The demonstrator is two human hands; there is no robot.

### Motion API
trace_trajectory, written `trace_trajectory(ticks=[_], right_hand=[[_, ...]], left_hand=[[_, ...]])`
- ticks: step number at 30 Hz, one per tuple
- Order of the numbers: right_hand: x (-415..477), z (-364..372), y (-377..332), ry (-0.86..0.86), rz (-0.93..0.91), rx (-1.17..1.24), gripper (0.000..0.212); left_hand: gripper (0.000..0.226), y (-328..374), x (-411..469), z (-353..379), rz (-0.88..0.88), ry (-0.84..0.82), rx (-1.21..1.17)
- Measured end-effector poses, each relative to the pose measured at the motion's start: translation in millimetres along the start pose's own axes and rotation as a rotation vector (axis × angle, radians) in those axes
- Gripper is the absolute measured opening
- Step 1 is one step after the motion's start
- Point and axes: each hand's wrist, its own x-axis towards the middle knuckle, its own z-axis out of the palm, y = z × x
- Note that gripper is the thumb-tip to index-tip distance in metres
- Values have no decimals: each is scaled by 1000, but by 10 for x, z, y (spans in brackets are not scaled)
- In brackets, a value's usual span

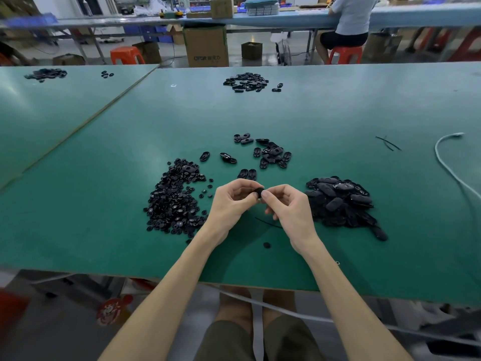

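Observation:
Above the green table (pixel 338 256), my left hand (pixel 231 204) and my right hand (pixel 289 207) meet and pinch one small black plastic piece (pixel 259 192) between their fingertips. Most of that piece is hidden by my fingers. To the left lies a heap of small round black parts (pixel 174 201). On the right is a pile of black oval shells (pixel 341 201). Just beyond my hands sits a looser group of black oval pieces (pixel 272 153).
A lone round part (pixel 266 245) and a thin black strand (pixel 268 223) lie under my wrists. A white cable (pixel 447 168) curves along the right side. More black parts (pixel 247 82) lie at the far edge. A person sits on a red stool (pixel 345 54) beyond.

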Motion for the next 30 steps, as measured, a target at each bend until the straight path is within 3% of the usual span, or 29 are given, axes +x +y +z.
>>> trace_trajectory(ticks=[11,17,30], right_hand=[[3,13,0,-12,16,-44,8],[7,-9,4,28,6,14,8],[-6,5,-17,28,17,-4,9]], left_hand=[[22,-2,-3,22,14,55,64],[20,6,2,-18,6,-1,-44],[17,-25,3,-2,2,12,-14]])
